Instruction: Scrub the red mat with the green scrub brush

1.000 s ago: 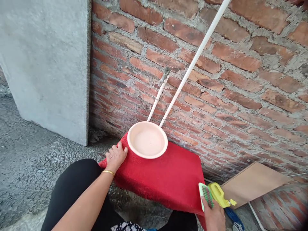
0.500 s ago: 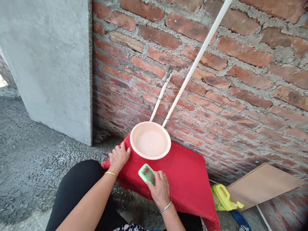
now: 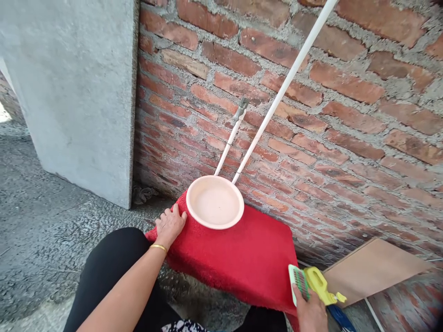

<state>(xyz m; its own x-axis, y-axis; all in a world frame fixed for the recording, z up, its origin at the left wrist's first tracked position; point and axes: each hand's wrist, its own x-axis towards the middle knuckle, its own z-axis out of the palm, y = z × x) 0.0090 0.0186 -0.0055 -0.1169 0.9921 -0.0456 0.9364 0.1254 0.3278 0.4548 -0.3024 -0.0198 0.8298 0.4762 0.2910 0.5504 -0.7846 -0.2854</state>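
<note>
My right hand [image 3: 312, 312] grips the brush [image 3: 299, 280] by its near end, the rest jutting past my fingers; my left hand [image 3: 170, 225] lies loosely spread on the cloth [image 3: 242, 258].

Brick wall [image 3: 346, 120], center to right; gray slab [image 3: 76, 101] upper left; rough floor [image 3: 44, 230] lower left; tan board [image 3: 375, 272] lower right.

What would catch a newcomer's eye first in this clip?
Most striking is the bright red cloth spread below the brick wall, with a pale pink basin at its far left part. At its right end, the right hand holds a green-and-white brush, with a yellow jug just beyond.
</note>
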